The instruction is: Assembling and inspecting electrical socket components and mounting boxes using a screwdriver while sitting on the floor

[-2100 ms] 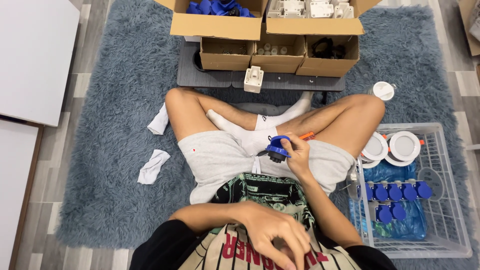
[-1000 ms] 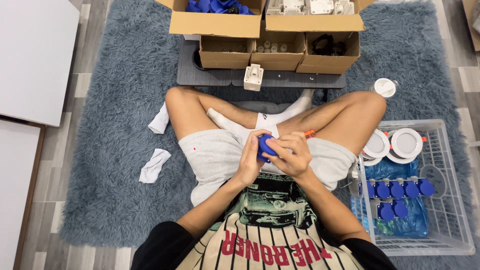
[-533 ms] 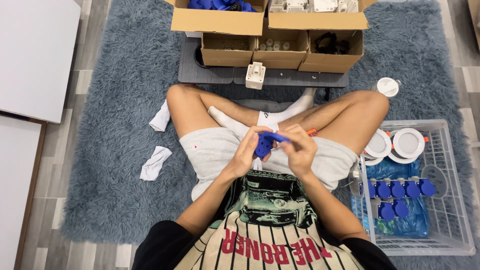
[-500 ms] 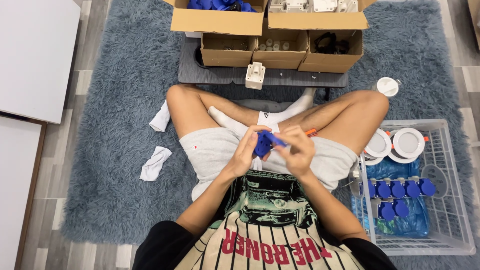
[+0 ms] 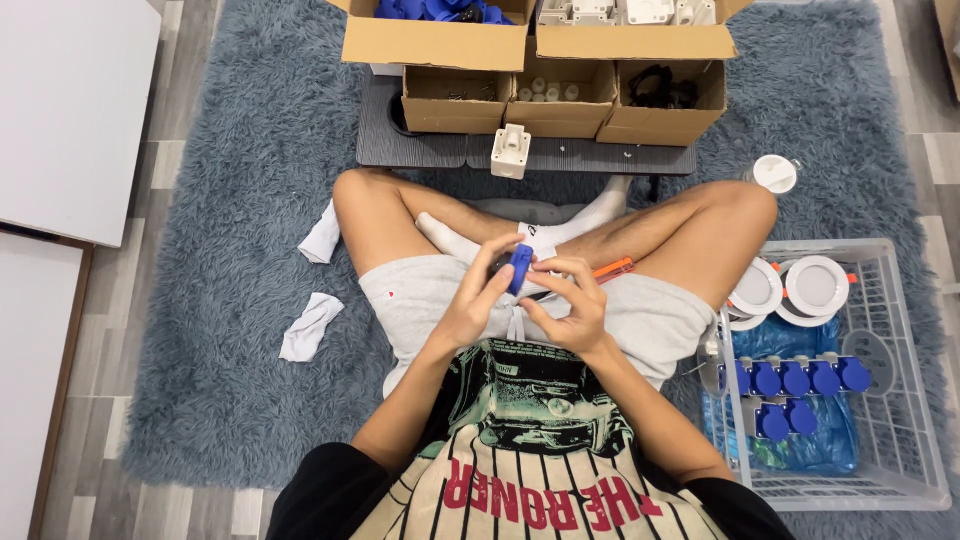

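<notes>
Both hands now meet at the lap: the left hand (image 5: pixel 475 305) has come up and, with the right hand (image 5: pixel 568 310), grips the blue part (image 5: pixel 520 269).

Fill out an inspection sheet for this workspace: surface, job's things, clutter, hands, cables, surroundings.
Surface: grey shaggy rug on a wood-look floor; the person sits cross-legged on it.
Job's things: small blue part held over the lap; orange-handled tool lying on the thigh.
Clutter: two white cloths on the rug by the knee; white round lid.
Hands: left hand and right hand both grip the blue part.
Cables: nothing seen for certain.
Surroundings: open cardboard boxes of parts ahead; white wire basket with blue caps and white round fittings.
</notes>
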